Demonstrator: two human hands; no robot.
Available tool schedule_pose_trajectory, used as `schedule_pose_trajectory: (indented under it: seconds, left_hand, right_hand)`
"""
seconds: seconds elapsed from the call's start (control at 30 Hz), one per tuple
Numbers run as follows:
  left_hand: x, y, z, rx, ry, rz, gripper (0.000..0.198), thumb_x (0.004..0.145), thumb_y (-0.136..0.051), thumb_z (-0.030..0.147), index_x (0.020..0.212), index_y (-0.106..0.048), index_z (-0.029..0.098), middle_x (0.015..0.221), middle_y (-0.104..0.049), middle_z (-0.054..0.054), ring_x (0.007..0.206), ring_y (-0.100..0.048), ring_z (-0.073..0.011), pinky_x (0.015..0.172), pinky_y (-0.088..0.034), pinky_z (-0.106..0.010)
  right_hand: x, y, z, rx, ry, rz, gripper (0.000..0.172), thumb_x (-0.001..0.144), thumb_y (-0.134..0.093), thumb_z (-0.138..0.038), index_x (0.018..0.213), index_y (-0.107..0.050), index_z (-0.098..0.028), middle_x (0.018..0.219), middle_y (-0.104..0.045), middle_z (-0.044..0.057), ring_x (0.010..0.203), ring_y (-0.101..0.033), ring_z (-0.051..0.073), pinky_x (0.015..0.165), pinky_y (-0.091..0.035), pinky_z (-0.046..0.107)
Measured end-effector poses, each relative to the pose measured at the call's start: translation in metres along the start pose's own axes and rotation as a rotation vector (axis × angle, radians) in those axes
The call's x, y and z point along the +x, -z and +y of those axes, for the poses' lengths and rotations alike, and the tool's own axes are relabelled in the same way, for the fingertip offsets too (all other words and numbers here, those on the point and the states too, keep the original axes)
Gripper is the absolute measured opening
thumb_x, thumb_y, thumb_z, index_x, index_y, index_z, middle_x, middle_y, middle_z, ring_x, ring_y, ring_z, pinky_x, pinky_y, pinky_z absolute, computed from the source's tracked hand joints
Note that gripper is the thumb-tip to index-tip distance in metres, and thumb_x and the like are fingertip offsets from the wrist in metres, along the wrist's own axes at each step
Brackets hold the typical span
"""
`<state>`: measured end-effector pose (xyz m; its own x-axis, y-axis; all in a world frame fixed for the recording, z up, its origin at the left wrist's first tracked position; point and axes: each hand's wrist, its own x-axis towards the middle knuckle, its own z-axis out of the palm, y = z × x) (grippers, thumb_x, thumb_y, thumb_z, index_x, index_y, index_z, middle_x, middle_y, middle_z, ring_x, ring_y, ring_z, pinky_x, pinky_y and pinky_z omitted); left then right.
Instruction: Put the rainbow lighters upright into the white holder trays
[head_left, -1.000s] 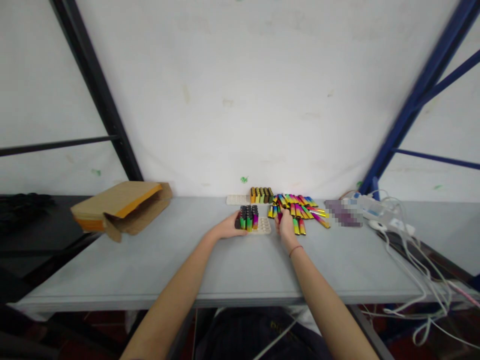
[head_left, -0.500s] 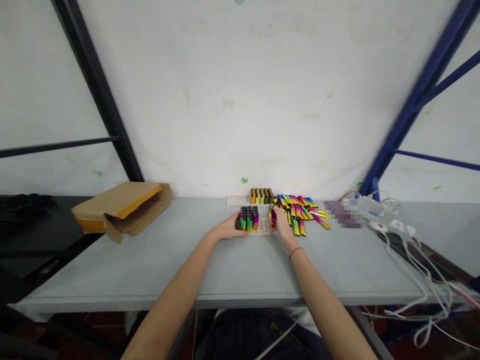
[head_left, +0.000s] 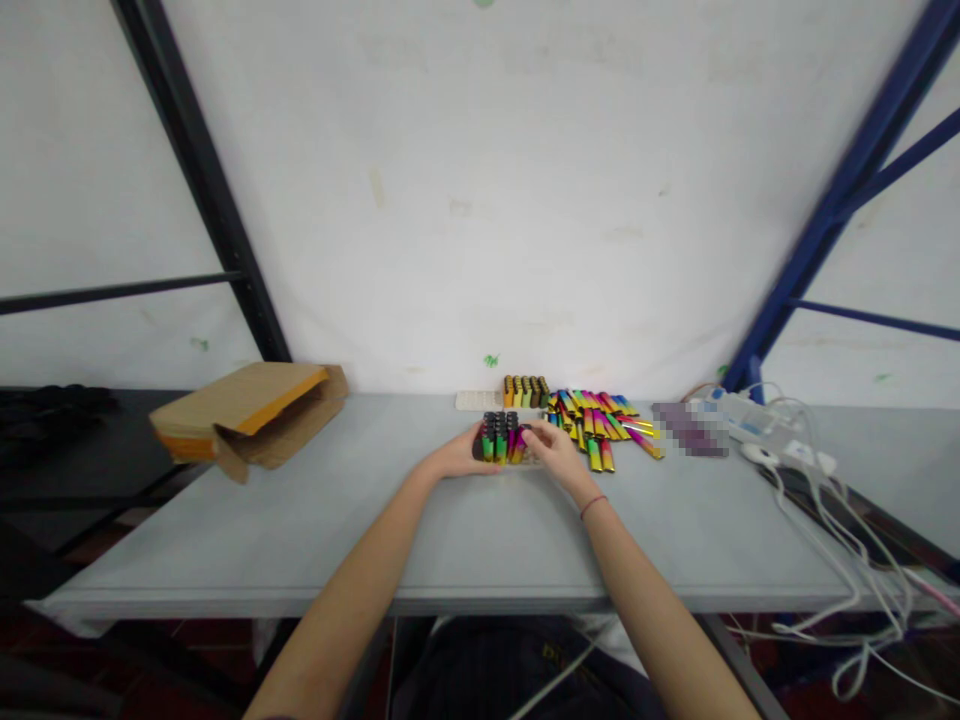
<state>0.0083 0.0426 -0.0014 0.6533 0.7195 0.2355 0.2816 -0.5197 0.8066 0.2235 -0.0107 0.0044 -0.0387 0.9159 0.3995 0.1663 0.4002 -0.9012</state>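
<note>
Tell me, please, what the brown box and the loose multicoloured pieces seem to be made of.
The brown box looks like matte cardboard: dull faces, bent flap. The loose multicoloured pieces look glossy and metallic, with bright glints: possibly metal or coated plastic.

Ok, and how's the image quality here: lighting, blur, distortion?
Head view: fairly even light on the wall, darker under the table; head view: fine detail around the right hand is soft; head view: the black post and blue post lean outward, possibly wide-lens stretch; head view: a pixelated patch hides detail.
</note>
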Motion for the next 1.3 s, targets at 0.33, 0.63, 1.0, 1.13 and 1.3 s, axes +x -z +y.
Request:
schedule_pose_trajectory:
  seconds: [0.33,0.63,1.0,1.13,1.3]
  left_hand:
    - [-0.001,0.000,0.006,-0.012,0.011,0.001,0.095,0.063,-0.084,0.037,0.141,-0.036,0.012,0.143,-0.048,-0.015,0.128,-0.047,-0.0331,0.112,-0.033,-0.045]
    - [0.000,0.000,0.003,-0.048,0.032,-0.018,0.094,0.063,-0.084,0.039,0.140,-0.037,0.015,0.143,-0.048,-0.014,0.130,-0.046,-0.0316,0.113,-0.032,-0.046]
    - [0.000,0.001,0.005,-0.020,0.052,-0.021,0.094,0.064,-0.083,0.039,0.141,-0.035,0.013,0.144,-0.047,-0.015,0.130,-0.045,-0.0321,0.114,-0.031,-0.045]
    - [0.000,0.001,0.005,-0.022,0.064,-0.014,0.095,0.063,-0.083,0.040,0.141,-0.036,0.013,0.143,-0.049,-0.014,0.129,-0.046,-0.0318,0.113,-0.033,-0.045]
    - [0.000,0.001,0.004,-0.013,0.075,-0.015,0.096,0.063,-0.083,0.042,0.141,-0.036,0.012,0.143,-0.048,-0.015,0.130,-0.046,-0.0315,0.113,-0.033,-0.043]
  right_hand:
    - [-0.003,-0.003,-0.001,-0.070,0.035,-0.021,0.031,0.078,-0.063,-0.045,0.092,-0.066,-0.018,0.086,-0.067,0.006,0.078,-0.061,0.019,0.071,-0.049,0.031]
    - [0.003,0.054,0.022,-0.802,-0.113,0.717,0.036,0.077,-0.041,-0.013,0.108,-0.060,-0.009,0.105,-0.062,0.020,0.104,-0.055,0.031,0.093,-0.040,0.044]
    - [-0.007,0.090,0.032,-0.978,-0.649,0.520,0.025,0.074,-0.059,-0.031,0.090,-0.072,-0.014,0.092,-0.070,0.022,0.087,-0.067,0.033,0.070,-0.049,0.038]
    - [-0.006,0.091,0.042,-0.985,-0.598,0.531,0.017,0.071,-0.061,-0.030,0.077,-0.071,-0.018,0.076,-0.070,0.018,0.079,-0.067,0.032,0.067,-0.048,0.038]
    - [-0.002,0.082,0.036,-0.959,-0.382,0.677,0.027,0.079,-0.050,-0.026,0.094,-0.067,-0.011,0.092,-0.067,0.024,0.091,-0.063,0.033,0.079,-0.046,0.042]
